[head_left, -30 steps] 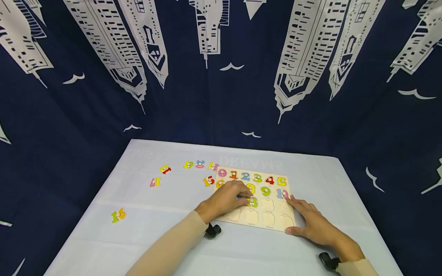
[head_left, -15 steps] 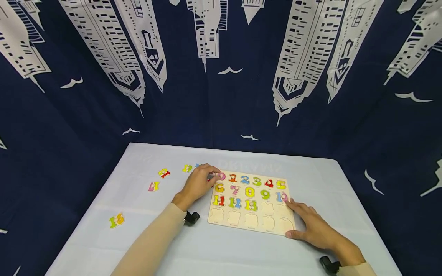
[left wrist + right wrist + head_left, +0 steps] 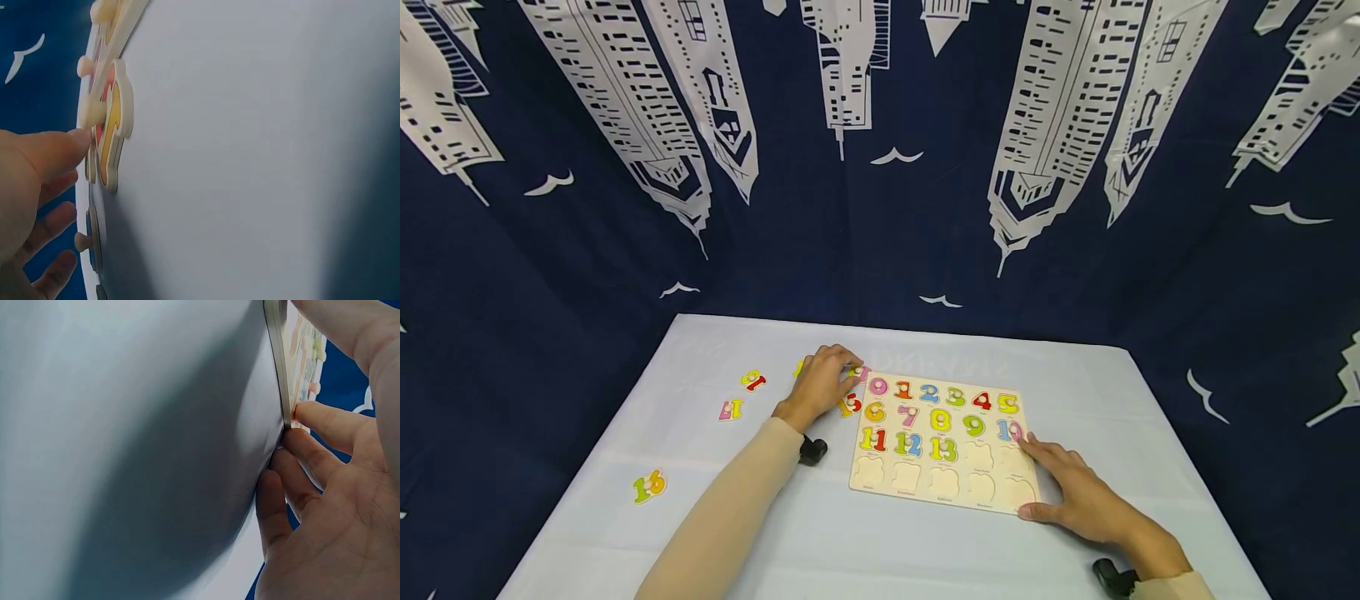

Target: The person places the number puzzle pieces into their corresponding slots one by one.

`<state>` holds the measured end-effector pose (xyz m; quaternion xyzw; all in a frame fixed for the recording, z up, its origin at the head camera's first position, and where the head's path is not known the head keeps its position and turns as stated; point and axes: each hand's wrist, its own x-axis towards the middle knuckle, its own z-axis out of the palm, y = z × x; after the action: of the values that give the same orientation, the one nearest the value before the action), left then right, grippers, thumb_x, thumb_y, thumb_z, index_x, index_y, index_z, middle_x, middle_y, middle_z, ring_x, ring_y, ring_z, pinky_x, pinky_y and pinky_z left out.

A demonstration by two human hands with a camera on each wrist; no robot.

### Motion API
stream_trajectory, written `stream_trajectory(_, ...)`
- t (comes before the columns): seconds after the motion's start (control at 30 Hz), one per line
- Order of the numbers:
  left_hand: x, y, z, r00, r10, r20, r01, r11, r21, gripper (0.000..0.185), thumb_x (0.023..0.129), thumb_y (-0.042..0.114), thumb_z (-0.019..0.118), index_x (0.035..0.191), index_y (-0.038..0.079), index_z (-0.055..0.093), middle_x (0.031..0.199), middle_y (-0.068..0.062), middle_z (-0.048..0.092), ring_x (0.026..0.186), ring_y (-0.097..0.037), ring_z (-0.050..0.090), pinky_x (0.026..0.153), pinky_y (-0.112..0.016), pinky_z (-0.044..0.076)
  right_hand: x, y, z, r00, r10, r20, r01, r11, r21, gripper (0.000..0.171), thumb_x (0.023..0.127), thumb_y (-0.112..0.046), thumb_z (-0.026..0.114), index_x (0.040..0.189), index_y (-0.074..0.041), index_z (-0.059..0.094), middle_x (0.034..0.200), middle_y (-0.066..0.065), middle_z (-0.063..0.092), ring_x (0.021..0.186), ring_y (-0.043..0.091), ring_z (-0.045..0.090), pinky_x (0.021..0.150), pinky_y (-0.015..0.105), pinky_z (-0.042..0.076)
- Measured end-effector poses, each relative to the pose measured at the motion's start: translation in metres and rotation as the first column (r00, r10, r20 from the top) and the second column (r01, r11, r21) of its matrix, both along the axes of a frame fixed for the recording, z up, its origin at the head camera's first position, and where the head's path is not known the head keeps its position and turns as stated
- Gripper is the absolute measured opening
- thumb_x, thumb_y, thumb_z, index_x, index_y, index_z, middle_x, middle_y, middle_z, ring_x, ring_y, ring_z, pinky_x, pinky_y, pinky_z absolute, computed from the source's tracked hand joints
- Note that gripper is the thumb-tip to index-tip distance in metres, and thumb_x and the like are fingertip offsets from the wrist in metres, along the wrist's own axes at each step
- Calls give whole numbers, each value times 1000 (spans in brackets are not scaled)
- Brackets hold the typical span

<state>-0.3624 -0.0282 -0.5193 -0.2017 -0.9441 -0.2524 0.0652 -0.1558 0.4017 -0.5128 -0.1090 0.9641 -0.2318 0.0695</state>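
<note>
My left hand (image 3: 820, 383) is over the loose pieces at the puzzle board's upper left corner. Its thumb and fingertips are beside the yellow-and-pink number 14 piece (image 3: 863, 372), with no firm grip visible. In the left wrist view, the thumb is near the wooden knob of a red-and-yellow piece (image 3: 112, 131), its fingers spread. The number 15 piece (image 3: 850, 406) lies just below that hand. My right hand (image 3: 1086, 496) rests at the right edge of the wooden number puzzle board (image 3: 887, 492), fingertips touching it. Numbers 0 to 13 sit in the board; lower recesses show bare wood.
Left of the board lie loose number pieces: a yellow-and-red one (image 3: 753, 381), a pink-and-yellow one (image 3: 730, 410) and the number 16 piece (image 3: 649, 487). Another piece is mostly hidden behind the left hand. A dark patterned cloth (image 3: 850, 250) hangs behind the white table (image 3: 775, 517).
My left hand has left the board's third row, where the number 13 piece now shows uncovered, and moved up and left to the loose pieces. My right hand stays at the board's edge.
</note>
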Motion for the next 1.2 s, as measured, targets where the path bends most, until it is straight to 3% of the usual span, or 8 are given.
stream_trajectory(0.2,-8,2,0,1000,8,6,-8,1000,-29,14,108,18,86,121,16,90,132,-4,84,131,-29,71,114,-51,55,1,-2,-1,1000,5,-11,-5,1000,-5,112,87,-58,99,175,-9,50,180,26,50,152,50,55,123,77,49)
stream_trajectory(0.37,-9,-1,2,1000,12,-14,-12,998,-68,11,108,19,86,118,15,88,127,-4,82,129,-28,72,116,-51,55,1,-2,-4,1000,12,-18,-12,1000,19,114,87,-62,98,176,-10,49,180,25,50,151,47,57,122,75,51)
stream_trajectory(0.6,-5,-6,10,999,-3,-40,3,1000,-5,14,109,21,85,120,11,83,127,-4,77,127,-27,71,114,-49,57,1,0,-2,1000,10,-23,-10,1000,22,114,86,-62,98,175,-9,50,180,25,51,151,48,57,122,75,51)
stream_trajectory(0.77,3,-5,17,998,-57,-1,56,993,106,16,113,21,81,123,10,75,131,-5,70,120,-23,71,113,-42,63,-1,2,-1,1000,11,-20,-10,999,31,115,87,-63,98,176,-9,49,180,25,49,151,48,56,122,75,51)
stream_trajectory(1.0,23,3,28,987,-162,-2,159,961,226,18,112,21,83,121,11,72,133,-5,69,120,-21,75,110,-38,67,-1,2,-1,1000,10,-27,-9,999,31,116,86,-63,98,176,-10,49,180,26,49,150,48,56,121,75,51)
stream_trajectory(1.2,43,17,29,952,-305,-29,302,920,251,13,112,21,83,118,13,75,145,-7,70,119,-19,76,108,-34,67,-1,2,-2,1000,16,-23,-15,999,32,116,87,-63,97,177,-9,48,181,26,49,151,48,55,122,75,51)
